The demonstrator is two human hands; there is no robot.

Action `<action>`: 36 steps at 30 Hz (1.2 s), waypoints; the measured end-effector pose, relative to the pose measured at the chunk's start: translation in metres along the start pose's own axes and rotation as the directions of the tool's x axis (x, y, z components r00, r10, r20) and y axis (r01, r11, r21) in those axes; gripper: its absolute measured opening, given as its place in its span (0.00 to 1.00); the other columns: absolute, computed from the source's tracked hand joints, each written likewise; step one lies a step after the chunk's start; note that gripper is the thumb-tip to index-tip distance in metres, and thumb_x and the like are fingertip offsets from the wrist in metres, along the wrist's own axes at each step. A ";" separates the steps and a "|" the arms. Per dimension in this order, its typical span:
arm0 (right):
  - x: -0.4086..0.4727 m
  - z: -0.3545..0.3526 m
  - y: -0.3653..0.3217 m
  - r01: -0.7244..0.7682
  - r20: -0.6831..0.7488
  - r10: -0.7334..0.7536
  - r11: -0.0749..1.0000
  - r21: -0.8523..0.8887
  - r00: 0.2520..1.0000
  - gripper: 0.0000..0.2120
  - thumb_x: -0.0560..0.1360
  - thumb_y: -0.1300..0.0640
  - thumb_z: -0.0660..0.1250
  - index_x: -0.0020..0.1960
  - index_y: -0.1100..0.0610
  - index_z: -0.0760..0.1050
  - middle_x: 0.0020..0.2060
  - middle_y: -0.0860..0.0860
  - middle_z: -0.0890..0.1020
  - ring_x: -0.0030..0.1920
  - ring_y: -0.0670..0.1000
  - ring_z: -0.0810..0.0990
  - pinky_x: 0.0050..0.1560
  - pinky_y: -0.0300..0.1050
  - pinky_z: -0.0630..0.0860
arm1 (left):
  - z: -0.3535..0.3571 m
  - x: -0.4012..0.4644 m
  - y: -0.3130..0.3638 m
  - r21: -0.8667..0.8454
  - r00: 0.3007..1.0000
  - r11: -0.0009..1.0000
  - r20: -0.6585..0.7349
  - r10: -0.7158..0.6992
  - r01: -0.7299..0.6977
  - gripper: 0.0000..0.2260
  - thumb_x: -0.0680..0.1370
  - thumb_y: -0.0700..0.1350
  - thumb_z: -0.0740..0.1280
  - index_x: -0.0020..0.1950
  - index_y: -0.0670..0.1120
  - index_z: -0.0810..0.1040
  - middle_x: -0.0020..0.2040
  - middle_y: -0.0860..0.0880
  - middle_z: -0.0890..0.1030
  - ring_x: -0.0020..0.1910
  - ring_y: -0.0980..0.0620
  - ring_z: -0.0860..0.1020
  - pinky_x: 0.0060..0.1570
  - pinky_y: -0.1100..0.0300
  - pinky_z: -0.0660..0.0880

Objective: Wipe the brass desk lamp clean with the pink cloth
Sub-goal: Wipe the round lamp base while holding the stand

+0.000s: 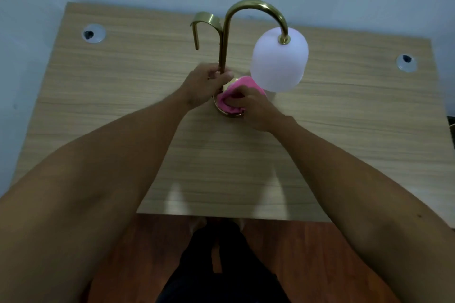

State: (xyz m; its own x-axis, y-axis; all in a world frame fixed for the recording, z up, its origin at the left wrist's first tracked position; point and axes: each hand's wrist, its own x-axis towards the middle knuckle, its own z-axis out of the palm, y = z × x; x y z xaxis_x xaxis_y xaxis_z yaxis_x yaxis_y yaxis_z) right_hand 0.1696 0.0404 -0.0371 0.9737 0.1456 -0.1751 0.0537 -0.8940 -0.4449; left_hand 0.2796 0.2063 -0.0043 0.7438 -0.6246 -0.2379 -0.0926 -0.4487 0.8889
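The brass desk lamp [225, 39] stands mid-table, with a curved gold stem, a flat hooked handle [204, 21] behind it and a white frosted shade [279, 59] hanging to the right. My left hand [206, 83] grips the lower stem. My right hand [253, 106] presses the bunched pink cloth [230, 96] onto the lamp's round base, which is mostly hidden under cloth and hands.
The wooden desk [123, 106] has two round cable grommets, one at the back left [93, 33] and one at the back right [406, 63]. A pale wall runs right behind the desk. Dark trousers and red-brown floor show below the front edge.
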 end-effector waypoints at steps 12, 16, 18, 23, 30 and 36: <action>0.013 -0.001 -0.017 0.024 -0.098 -0.027 0.999 -0.030 0.995 0.15 0.80 0.56 0.67 0.67 0.52 0.80 0.64 0.55 0.79 0.64 0.56 0.77 0.64 0.53 0.78 | -0.015 -0.002 0.020 0.310 0.994 0.944 0.026 0.105 -0.108 0.16 0.83 0.55 0.64 0.53 0.44 0.83 0.48 0.46 0.86 0.48 0.47 0.84 0.55 0.44 0.81; -0.011 -0.008 0.002 -0.009 -0.028 0.009 1.000 -0.003 1.000 0.17 0.79 0.65 0.68 0.66 0.55 0.81 0.66 0.54 0.80 0.68 0.54 0.76 0.69 0.40 0.65 | -0.016 -0.002 0.024 0.323 0.994 0.941 0.085 0.075 -0.099 0.16 0.84 0.54 0.63 0.57 0.43 0.83 0.51 0.44 0.85 0.51 0.47 0.84 0.57 0.43 0.80; -0.018 -0.010 0.011 -0.039 -0.016 0.038 0.999 -0.032 0.999 0.21 0.78 0.69 0.67 0.68 0.55 0.80 0.69 0.53 0.78 0.70 0.55 0.74 0.72 0.42 0.64 | -0.019 -0.002 0.027 0.348 0.992 0.932 0.112 0.064 -0.100 0.16 0.84 0.54 0.62 0.56 0.43 0.83 0.52 0.43 0.86 0.52 0.46 0.84 0.58 0.43 0.80; 0.000 -0.004 -0.018 0.101 -0.050 -0.104 0.993 -0.063 0.993 0.16 0.80 0.64 0.66 0.66 0.55 0.81 0.67 0.53 0.81 0.65 0.55 0.79 0.68 0.50 0.75 | -0.021 0.002 0.032 0.424 0.984 0.896 0.168 0.062 -0.128 0.17 0.84 0.53 0.62 0.58 0.42 0.83 0.52 0.44 0.85 0.53 0.44 0.83 0.56 0.48 0.78; -0.015 0.000 0.000 -0.030 -0.006 0.031 0.999 0.029 1.000 0.19 0.79 0.68 0.67 0.67 0.56 0.80 0.69 0.54 0.79 0.69 0.55 0.76 0.74 0.50 0.69 | -0.021 0.004 0.029 0.393 0.984 0.914 0.177 0.030 -0.099 0.16 0.84 0.53 0.64 0.58 0.42 0.83 0.54 0.44 0.85 0.56 0.45 0.83 0.60 0.46 0.78; -0.012 -0.007 -0.003 0.006 -0.019 -0.008 0.996 -0.094 1.000 0.22 0.78 0.69 0.66 0.69 0.54 0.79 0.70 0.53 0.78 0.69 0.56 0.76 0.70 0.55 0.73 | -0.029 -0.004 0.031 0.247 0.996 0.966 0.065 0.060 -0.075 0.16 0.80 0.56 0.68 0.55 0.45 0.85 0.50 0.44 0.87 0.52 0.46 0.85 0.59 0.42 0.80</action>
State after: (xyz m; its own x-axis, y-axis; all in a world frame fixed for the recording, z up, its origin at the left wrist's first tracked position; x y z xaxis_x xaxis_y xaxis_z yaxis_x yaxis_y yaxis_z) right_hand 0.1589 0.0381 -0.0274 0.9773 0.1447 -0.1549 0.0802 -0.9290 -0.3614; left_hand 0.2927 0.2134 0.0356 0.6925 -0.6906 -0.2086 -0.3082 -0.5447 0.7800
